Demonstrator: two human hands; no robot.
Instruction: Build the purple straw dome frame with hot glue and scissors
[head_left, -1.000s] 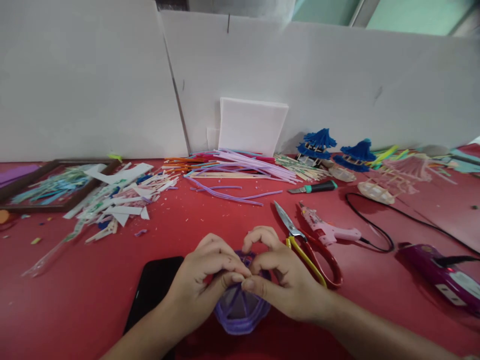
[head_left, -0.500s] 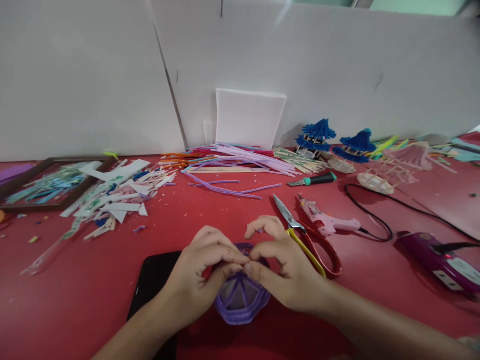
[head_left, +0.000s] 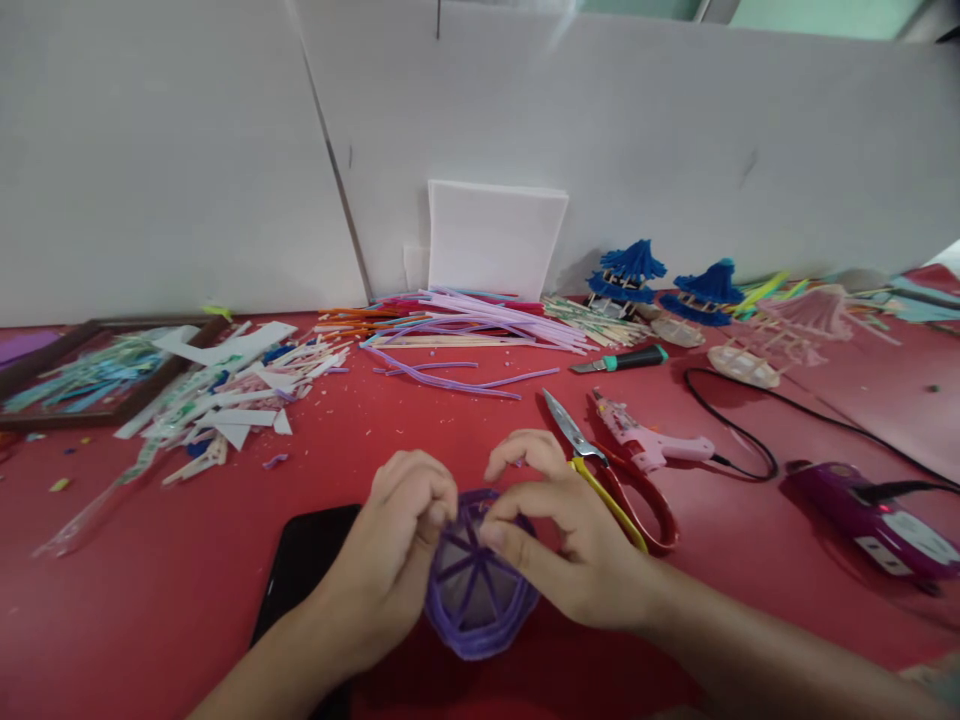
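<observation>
A round purple frame (head_left: 478,585) with spokes meeting at a hub lies in front of me. It looks made of pipe cleaners, with greyish panels between the spokes. At its upper left edge, my left hand (head_left: 401,550) is closed, thumb tip against the curled fingers; whatever they pinch is too small to name. My right hand (head_left: 562,540) hovers over the frame's right side with thumb and index finger pinched, the other fingers curled loosely above. Anything in that pinch is hidden. A black phone-like slab (head_left: 304,560) lies beneath my left forearm.
Right of my hands lie scissors (head_left: 600,458), a pink glue gun (head_left: 656,445), a utility knife (head_left: 621,359) and a purple power strip (head_left: 874,525). Lilac pipe cleaners (head_left: 495,320) lie along the wall. Paper scraps (head_left: 240,400) fill the left; small blue-roofed models (head_left: 630,272) stand at back right.
My left hand has drawn away from my right, to the left, uncovering the frame's hub and spokes. The right hand keeps its pinch over the frame. The view has shifted slightly.
</observation>
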